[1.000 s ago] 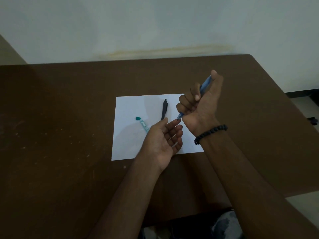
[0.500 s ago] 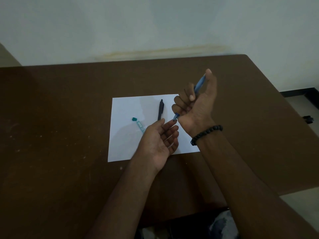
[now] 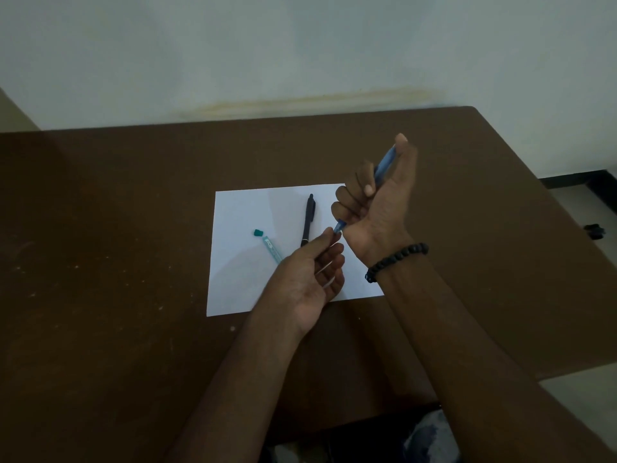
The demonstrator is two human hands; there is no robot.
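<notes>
Right hand (image 3: 377, 208), wearing a black beaded bracelet (image 3: 397, 259) at the wrist, is raised above the middle of the brown wooden surface (image 3: 117, 228). Its fingers curl round a slim blue plastic pen (image 3: 384, 165), held slanted, with the thumb on the upper end. Left hand (image 3: 310, 275) lies palm up just beside it, fingers loosely bent, fingertips at the pen's lower tip; whether they pinch it cannot be told. Beneath both hands lies a white rectangular paper sheet (image 3: 247, 208). On it rest a black plastic pen (image 3: 307, 222), a narrow teal tube (image 3: 272, 250) and a small teal cap (image 3: 258, 232), on the side toward the surface's left edge.
</notes>
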